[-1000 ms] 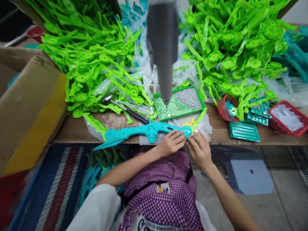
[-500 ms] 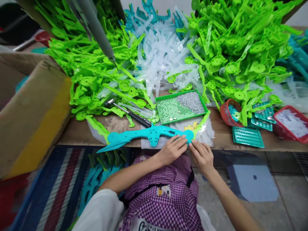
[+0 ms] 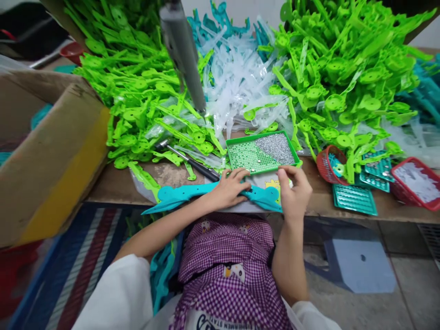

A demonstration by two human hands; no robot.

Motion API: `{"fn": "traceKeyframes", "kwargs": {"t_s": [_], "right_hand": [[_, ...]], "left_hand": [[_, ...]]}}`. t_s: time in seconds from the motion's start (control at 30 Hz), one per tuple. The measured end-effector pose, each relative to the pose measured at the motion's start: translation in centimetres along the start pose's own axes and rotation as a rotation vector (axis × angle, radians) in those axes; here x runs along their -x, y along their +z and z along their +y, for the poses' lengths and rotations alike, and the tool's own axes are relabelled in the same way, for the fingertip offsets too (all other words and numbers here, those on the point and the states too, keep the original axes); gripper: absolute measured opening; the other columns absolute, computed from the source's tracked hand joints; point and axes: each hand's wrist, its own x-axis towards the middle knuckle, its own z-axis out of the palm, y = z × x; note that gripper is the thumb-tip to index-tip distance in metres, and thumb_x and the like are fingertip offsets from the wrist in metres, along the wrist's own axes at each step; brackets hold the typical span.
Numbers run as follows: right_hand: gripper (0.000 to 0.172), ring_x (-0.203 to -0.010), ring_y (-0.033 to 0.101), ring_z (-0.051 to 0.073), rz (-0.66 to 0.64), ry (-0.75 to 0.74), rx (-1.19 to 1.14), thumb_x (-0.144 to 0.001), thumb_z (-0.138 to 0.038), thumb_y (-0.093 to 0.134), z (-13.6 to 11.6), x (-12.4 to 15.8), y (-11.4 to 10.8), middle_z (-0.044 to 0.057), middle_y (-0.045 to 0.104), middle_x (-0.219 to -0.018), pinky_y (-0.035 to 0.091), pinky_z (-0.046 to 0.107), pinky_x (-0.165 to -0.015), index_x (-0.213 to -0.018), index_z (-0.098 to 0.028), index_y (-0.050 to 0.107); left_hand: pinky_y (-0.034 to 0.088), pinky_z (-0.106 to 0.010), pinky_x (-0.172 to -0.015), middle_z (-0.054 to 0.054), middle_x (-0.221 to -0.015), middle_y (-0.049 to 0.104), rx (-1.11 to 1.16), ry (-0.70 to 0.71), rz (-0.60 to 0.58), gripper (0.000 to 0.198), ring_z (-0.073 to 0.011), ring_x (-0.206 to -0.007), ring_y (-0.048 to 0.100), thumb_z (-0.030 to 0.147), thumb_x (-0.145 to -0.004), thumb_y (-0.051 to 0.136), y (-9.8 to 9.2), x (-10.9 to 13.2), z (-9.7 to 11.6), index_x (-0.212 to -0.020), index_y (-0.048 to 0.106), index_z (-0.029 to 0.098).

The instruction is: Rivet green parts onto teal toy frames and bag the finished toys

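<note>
A blue plastic bow-shaped piece [image 3: 185,193] lies lengthwise along the front edge of the table. My left hand [image 3: 227,187] rests over its middle, fingers bent around it, hiding the centre. Above the piece's right end, my right hand [image 3: 295,190] is raised with thumb and index finger pinched together; whatever may be between them is too small to make out. Just beyond both hands stands a green tray [image 3: 240,156] of small metal screws, the heap filling its right part. A hammer [image 3: 202,170] lies left of the tray, its black handle pointing towards my left hand.
A grey power screwdriver [image 3: 185,59] hangs over the left heap of green plastic parts [image 3: 137,101]. More green parts [image 3: 343,82] pile up at right, with clear plastic pieces [image 3: 237,78] between. Red baskets [image 3: 326,167] and blister trays [image 3: 355,199] sit right; a cardboard box [image 3: 58,160] stands left.
My left hand has slid left to the middle of the blue piece. My right hand has lifted off its right end into a pinch. The hanging screwdriver has swung right.
</note>
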Motion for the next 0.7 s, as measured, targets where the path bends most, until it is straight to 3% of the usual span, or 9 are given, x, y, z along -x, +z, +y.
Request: {"fn": "traceKeyframes", "kwargs": {"t_s": [0.13,0.27,0.47,0.7], "right_hand": [[0.02,-0.078,0.065,0.016,0.135,0.142,-0.176,-0.085,-0.037,0.06,1.7,-2.2,0.8,0.004,0.068,-0.087,0.051,0.034,-0.077,-0.09,-0.019,0.065],[0.022,-0.081,0.065,0.02,-0.168,0.112,0.03,-0.083,-0.038,0.06,4.4,-3.8,0.9,0.007,0.07,-0.087,0.05,0.035,-0.078,-0.088,-0.018,0.067],[0.015,-0.079,0.061,0.022,-0.736,-0.259,0.49,-0.084,-0.025,0.055,7.1,-7.2,3.4,0.009,0.07,-0.089,0.041,0.031,-0.07,-0.093,-0.018,0.066],[0.009,-0.078,0.063,0.021,-0.889,-0.286,0.531,-0.08,-0.019,0.058,8.2,-8.1,5.4,0.009,0.072,-0.082,0.04,0.028,-0.067,-0.079,-0.018,0.067]], "left_hand": [[0.02,-0.058,-0.105,-0.011,-0.141,0.044,-0.031,0.046,0.025,0.027,-0.032,-0.135,0.032,0.033,-0.082,0.069,0.4,-0.2,0.1,-0.104,0.059,0.024],[0.022,-0.058,-0.104,-0.011,-0.14,0.047,-0.051,0.041,0.035,0.027,-0.0305,-0.135,0.034,0.034,-0.082,0.068,0.5,0.0,-0.1,-0.105,0.058,0.025],[0.019,-0.058,-0.105,-0.008,-0.144,0.043,0.022,0.037,0.059,0.022,-0.0292,-0.13,0.041,0.033,-0.084,0.066,0.5,0.2,-0.3,-0.105,0.06,0.026],[0.02,-0.057,-0.106,-0.007,-0.138,0.049,0.096,-0.006,0.029,0.019,-0.0294,-0.131,0.041,0.032,-0.082,0.068,-0.1,-0.1,0.0,-0.099,0.064,0.024]]}}
